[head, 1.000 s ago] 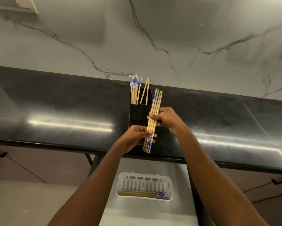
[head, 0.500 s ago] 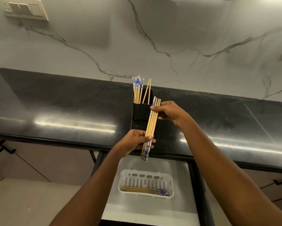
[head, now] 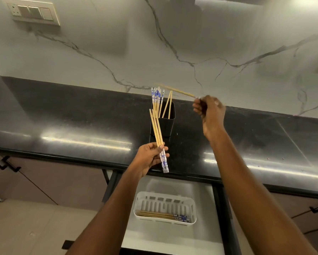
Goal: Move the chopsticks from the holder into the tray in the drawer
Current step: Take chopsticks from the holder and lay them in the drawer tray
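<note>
Judging by the spread, the job looks partway done: a few chopsticks [head: 161, 215] lie in the white tray [head: 165, 196] in the open drawer [head: 172, 240], while several stand in the black holder [head: 163, 124] on the dark surface [head: 71, 116]. Left hand [head: 148, 159], grip closed, holds a bundle [head: 157, 129] above the drawer. Right hand [head: 210, 112] pinches one blurred stick [head: 176, 91] beside the holder.
</note>
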